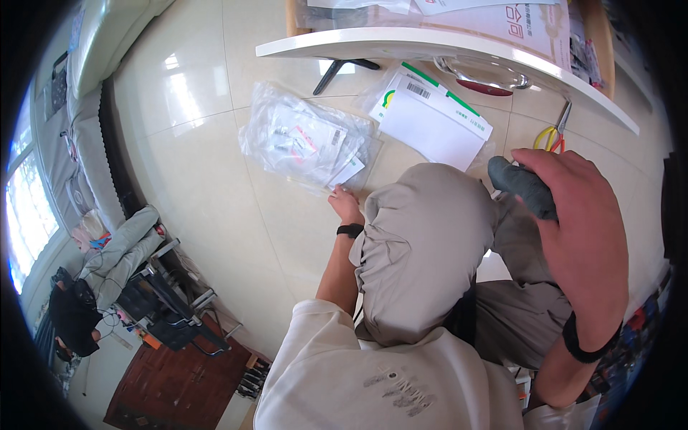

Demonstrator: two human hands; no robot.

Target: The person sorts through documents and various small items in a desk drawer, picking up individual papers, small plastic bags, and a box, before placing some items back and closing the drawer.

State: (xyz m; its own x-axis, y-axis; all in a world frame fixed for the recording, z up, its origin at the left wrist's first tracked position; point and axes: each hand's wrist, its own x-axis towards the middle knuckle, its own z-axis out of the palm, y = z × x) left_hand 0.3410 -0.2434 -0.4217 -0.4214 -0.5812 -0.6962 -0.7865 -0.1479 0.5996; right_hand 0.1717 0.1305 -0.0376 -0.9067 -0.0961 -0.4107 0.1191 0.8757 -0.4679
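Note:
My left hand (345, 204), with a black band at the wrist, reaches down to the floor. Its fingertips meet the near edge of a clear plastic bag (258, 131) holding white printed papers (306, 137); whether they pinch it I cannot tell. Raised close to the camera is my right hand (583, 215), fingers bent. Something dark grey (521, 185) lies along its thumb side, either wrapped around the thumb or held. A white envelope-like packet (432, 121) with green edging rests partly on clear plastic, between the hands. Scissors (553, 134) with yellow and red handles lie beyond the right hand.
An open drawer (446, 40) with a white front and papers inside juts out ahead. Under it, black legs (341, 70) stand on the tiled floor (177, 156). At left are a covered sofa (88, 129), a black-framed chair (172, 306), a brown wooden cabinet (172, 376) and a person in black (75, 317).

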